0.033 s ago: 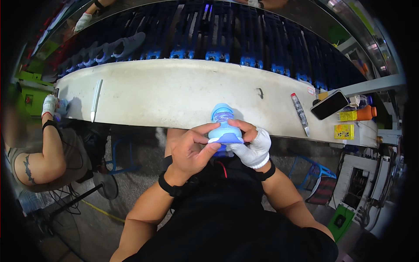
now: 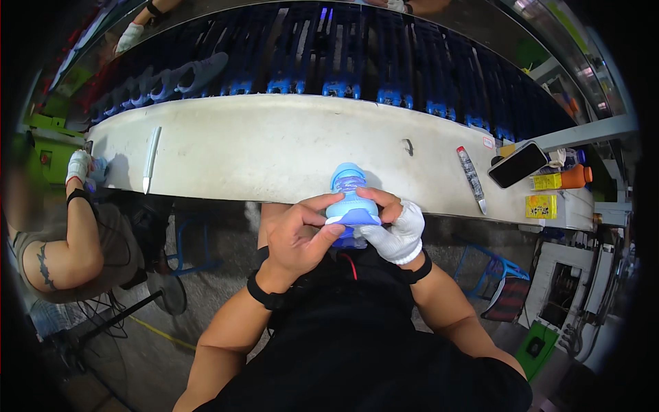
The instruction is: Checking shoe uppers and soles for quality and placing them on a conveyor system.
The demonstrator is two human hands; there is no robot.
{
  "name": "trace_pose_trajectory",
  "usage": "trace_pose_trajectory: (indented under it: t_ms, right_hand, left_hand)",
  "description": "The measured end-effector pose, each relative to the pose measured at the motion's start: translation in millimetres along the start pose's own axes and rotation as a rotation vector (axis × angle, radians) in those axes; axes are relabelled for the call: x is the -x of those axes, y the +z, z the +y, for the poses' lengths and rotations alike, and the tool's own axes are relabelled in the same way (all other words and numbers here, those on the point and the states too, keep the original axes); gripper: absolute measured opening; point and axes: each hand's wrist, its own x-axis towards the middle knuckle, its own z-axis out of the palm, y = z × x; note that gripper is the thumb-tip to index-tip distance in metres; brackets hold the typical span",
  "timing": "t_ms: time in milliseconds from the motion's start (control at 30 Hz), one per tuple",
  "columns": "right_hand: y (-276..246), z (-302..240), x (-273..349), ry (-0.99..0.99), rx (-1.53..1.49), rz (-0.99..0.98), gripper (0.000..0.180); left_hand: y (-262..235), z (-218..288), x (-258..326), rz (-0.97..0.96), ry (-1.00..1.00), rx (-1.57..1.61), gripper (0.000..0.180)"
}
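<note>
A light-blue shoe (image 2: pixel 351 202) with a violet-blue lower edge is held at the near side of the bench, its blue collar pointing away from me. My left hand (image 2: pixel 298 232), bare, pinches the shoe's left side between thumb and fingers. On the opposite side, my right hand (image 2: pixel 396 229) grips it too. That hand wears a white glove that leaves some fingers uncovered. Both thumbs lie near the edge of the sole. The shoe's underside is mostly hidden from me.
The white bench (image 2: pixel 261 144) borders a rack of dark-blue slats (image 2: pixel 343 62) with several shoes (image 2: pixel 199 74). A white pen-like tool (image 2: pixel 152 159) lies left; a red-ended marker-like tool (image 2: pixel 471 177) and a phone (image 2: pixel 518 165) lie right. At far left sits a co-worker (image 2: pixel 75 240).
</note>
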Motion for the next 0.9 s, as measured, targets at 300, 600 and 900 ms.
trace_pose_trajectory:
  t_ms: [300, 600, 900]
  right_hand:
    - [32, -10, -16, -0.163, 0.082, -0.002, 0.04]
    - [17, -15, 3, 0.055, 0.502, -0.162, 0.039]
    - [31, -10, -7, 0.08, 0.544, -0.153, 0.04]
  left_hand:
    - [-38, 60, -63, -0.379, 0.122, -0.604, 0.065]
    - [-63, 34, -41, -0.548, -0.014, -0.776, 0.094]
    - [-75, 9, -9, -0.318, 0.085, -0.683, 0.079]
